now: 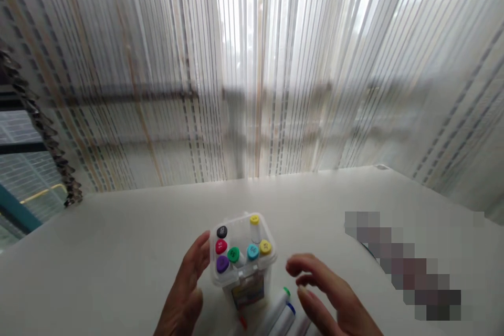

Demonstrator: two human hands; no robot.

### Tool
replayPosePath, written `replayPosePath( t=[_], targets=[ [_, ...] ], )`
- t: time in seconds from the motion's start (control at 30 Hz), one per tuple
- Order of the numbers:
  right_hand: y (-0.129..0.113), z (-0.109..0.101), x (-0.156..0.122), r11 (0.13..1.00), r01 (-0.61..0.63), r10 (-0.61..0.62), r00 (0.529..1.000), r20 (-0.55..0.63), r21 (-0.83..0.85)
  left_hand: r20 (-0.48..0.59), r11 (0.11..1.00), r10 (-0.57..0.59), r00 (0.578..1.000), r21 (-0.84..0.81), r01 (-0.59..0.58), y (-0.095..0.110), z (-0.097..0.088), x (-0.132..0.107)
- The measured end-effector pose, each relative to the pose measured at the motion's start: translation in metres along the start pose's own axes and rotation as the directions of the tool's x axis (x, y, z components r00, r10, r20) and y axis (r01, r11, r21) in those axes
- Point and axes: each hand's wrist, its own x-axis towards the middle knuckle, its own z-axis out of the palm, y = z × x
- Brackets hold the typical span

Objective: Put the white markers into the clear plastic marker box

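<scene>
On the white table [126,252], close in front of you, stands the clear plastic marker box [249,292], and seven capped markers show inside it. Your left hand [184,279] is curved at its left side, thumb parted from the fingers; I cannot tell if they touch the wall. Your right hand [334,290] hangs at the other side, apart from the box, its thumb and fingers spread with nothing between them. Just beside it lie a green-capped marker [277,307] and a blue-capped marker [284,320]. The step in hand seems to be handling the box and its markers. If you take a loose one, the move calls for lowering the right hand and pinching its barrel, while the left steadies the box.
</scene>
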Motion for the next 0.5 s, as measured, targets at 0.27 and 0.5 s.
replayPosePath(
  t=[0.27, 0.5],
  targets=[
    [-0.001, 0.058, 0.057, 0.853, 0.047, -0.007, 0.997, -0.079, 0.520, 0.037, 0.976, -0.033, 0.999, -0.213, 0.040, -0.010, 0.028, 0.022],
    [0.012, 0.065, 0.041, 0.807, 0.022, -0.024, 1.000, -0.004, 0.590, 0.111, 0.957, -0.175, 0.978, -0.213, 0.196, -0.024, 0.027, 0.018]
  ],
)
